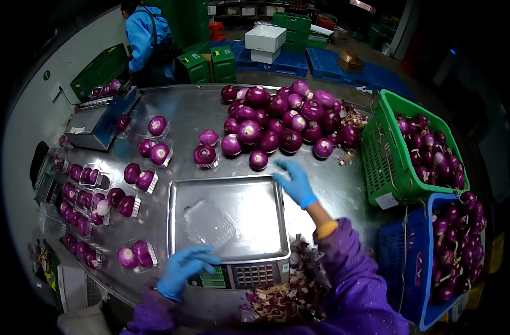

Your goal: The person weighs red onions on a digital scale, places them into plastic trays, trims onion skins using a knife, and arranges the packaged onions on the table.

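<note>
Sleeves; L hand nr scale

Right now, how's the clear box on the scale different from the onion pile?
The clear box is see-through; the onion pile is purple. The box has straight edges; the pile's onions are round. The box is on the scale, the pile on the table. Both rest on metal.

Lane left of scale; onion pile blocks far side, green crate right.
</note>
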A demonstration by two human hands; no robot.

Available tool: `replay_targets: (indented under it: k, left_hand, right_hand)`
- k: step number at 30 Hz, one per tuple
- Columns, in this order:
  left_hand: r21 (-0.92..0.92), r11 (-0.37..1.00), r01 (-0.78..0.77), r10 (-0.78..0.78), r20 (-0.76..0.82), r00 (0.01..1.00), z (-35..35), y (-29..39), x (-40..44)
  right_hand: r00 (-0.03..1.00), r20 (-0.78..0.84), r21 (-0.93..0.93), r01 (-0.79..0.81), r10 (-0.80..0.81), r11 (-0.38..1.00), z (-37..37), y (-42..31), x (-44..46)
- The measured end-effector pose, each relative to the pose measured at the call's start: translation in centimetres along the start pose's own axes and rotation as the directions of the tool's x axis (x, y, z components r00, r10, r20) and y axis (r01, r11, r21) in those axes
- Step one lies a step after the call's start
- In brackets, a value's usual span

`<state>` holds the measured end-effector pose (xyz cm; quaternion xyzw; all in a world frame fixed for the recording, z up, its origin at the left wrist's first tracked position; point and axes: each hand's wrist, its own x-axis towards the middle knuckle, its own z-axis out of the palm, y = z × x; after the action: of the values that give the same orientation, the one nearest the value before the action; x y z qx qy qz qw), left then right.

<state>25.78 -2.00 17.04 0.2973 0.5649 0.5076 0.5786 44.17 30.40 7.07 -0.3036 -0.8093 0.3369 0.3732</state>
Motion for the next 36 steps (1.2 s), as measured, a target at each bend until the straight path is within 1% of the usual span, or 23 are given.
replay_targets:
  k: [1, 2, 4, 6, 8, 10, 12, 14, 17, 19, 20, 21, 22, 23, 24, 25, 26, 28, 29, 30, 32, 34, 36]
  left_hand:
    - [-0.031, 0.998, -0.063, 0.062, -0.042, 0.997, -1.9, 0.3, 1.0]
    - [0.046, 0.993, -0.113, 0.115, -0.054, 0.992, -3.0, 1.2, 2.3]
    - [0.196, 0.960, -0.199, 0.217, -0.076, 0.973, -4.9, 3.6, 5.3]
    - [0.320, 0.922, -0.217, 0.245, -0.047, 0.969, -7.0, 5.4, 10.0]
    - [0.418, 0.870, -0.260, 0.264, 0.049, 0.963, -9.0, 6.2, 15.9]
    - [0.536, 0.820, -0.202, 0.217, 0.036, 0.976, -8.6, 7.0, 21.1]
    - [0.841, 0.473, -0.264, 0.284, 0.138, 0.949, -8.5, 6.8, 26.7]
    - [0.876, 0.311, -0.368, 0.380, 0.240, 0.893, -8.2, 4.9, 32.5]
    - [0.945, 0.144, -0.294, 0.401, 0.216, 0.890, -4.3, 5.2, 36.7]
    - [0.970, 0.042, -0.239, 0.436, 0.198, 0.878, -1.2, 5.7, 37.7]
    - [0.970, 0.012, -0.243, 0.369, 0.221, 0.903, -0.6, 5.6, 38.9]
    - [0.968, -0.023, -0.249, 0.299, 0.245, 0.922, 0.0, 5.6, 40.0]
    - [0.965, -0.056, -0.257, 0.228, 0.263, 0.938, 0.5, 5.5, 41.0]
    - [0.975, -0.096, -0.203, 0.166, 0.217, 0.962, 1.1, 5.1, 41.7]
    - [0.973, -0.124, -0.194, 0.168, 0.213, 0.963, 1.3, 4.8, 42.2]
    - [0.971, -0.152, -0.184, 0.168, 0.209, 0.963, 1.4, 4.5, 42.7]
    - [0.968, -0.183, -0.170, 0.172, 0.202, 0.964, 1.3, 4.3, 43.1]
    - [0.951, -0.226, -0.212, 0.234, 0.264, 0.936, 1.0, 4.1, 43.5]
    - [0.943, -0.268, -0.200, 0.242, 0.266, 0.933, 1.0, 4.0, 43.7]
    - [0.934, -0.306, -0.185, 0.250, 0.267, 0.931, 1.1, 4.2, 43.6]
    - [0.892, -0.410, -0.188, 0.297, 0.326, 0.898, 0.8, 3.4, 44.9]
    - [0.873, -0.465, -0.147, 0.288, 0.307, 0.907, 1.5, 3.4, 45.4]
    - [0.829, -0.531, -0.175, 0.279, 0.366, 0.888, 1.8, 2.9, 45.9]
  right_hand:
    - [0.998, 0.003, -0.182, 0.056, -0.056, 0.982, -0.1, 3.4, 1.8]
    - [0.996, 0.085, -0.379, 0.057, -0.027, 0.924, 0.2, 6.7, 3.4]
    - [0.974, 0.212, -0.709, 0.102, 0.073, 0.698, 0.5, 7.6, 6.1]
    - [0.950, 0.301, -0.759, 0.187, 0.082, 0.624, 1.4, 8.9, 9.0]
    - [0.962, 0.269, -0.762, 0.184, 0.045, 0.621, 2.8, 10.6, 11.2]
    - [0.933, 0.340, -0.760, 0.197, 0.120, 0.619, 3.3, 9.8, 12.3]
    - [0.950, 0.287, -0.758, 0.149, 0.120, 0.635, 4.6, 10.7, 12.1]
    - [0.968, 0.223, -0.747, 0.091, 0.119, 0.658, 5.1, 11.4, 11.6]
    - [0.985, 0.116, -0.725, -0.003, 0.126, 0.689, 5.2, 11.6, 9.9]
    - [0.996, 0.087, -0.714, 0.076, -0.020, 0.696, 5.1, 12.0, 9.2]
    - [0.993, 0.068, -0.710, 0.114, -0.094, 0.695, 5.1, 12.2, 9.0]
    - [0.990, 0.079, -0.675, 0.140, -0.117, 0.725, 5.1, 12.2, 9.4]
    - [0.992, 0.106, -0.686, 0.125, -0.072, 0.717, 5.2, 12.1, 9.7]
    - [0.990, 0.135, -0.697, 0.116, -0.030, 0.707, 5.2, 11.9, 10.1]
    - [0.986, 0.164, -0.708, 0.109, 0.013, 0.697, 5.2, 11.7, 10.2]
    - [0.989, 0.129, -0.706, 0.143, -0.072, 0.694, 5.2, 11.8, 10.0]
    - [0.985, 0.142, -0.696, 0.166, -0.093, 0.699, 4.9, 11.8, 9.8]
    - [0.970, 0.177, -0.663, 0.241, -0.164, 0.709, 4.5, 11.8, 9.1]
    - [0.957, 0.121, -0.639, 0.280, -0.265, 0.717, 4.0, 11.7, 8.6]
    - [0.966, 0.123, -0.626, 0.254, -0.228, 0.737, 3.4, 11.2, 8.0]
    - [0.969, 0.198, -0.612, 0.241, -0.149, 0.753, 1.7, 10.6, 6.6]
    - [0.982, 0.154, -0.552, 0.180, -0.112, 0.814, 0.0, 9.7, 4.6]
    - [0.992, 0.078, -0.401, -0.057, 0.095, 0.915, -2.2, 8.0, 2.9]
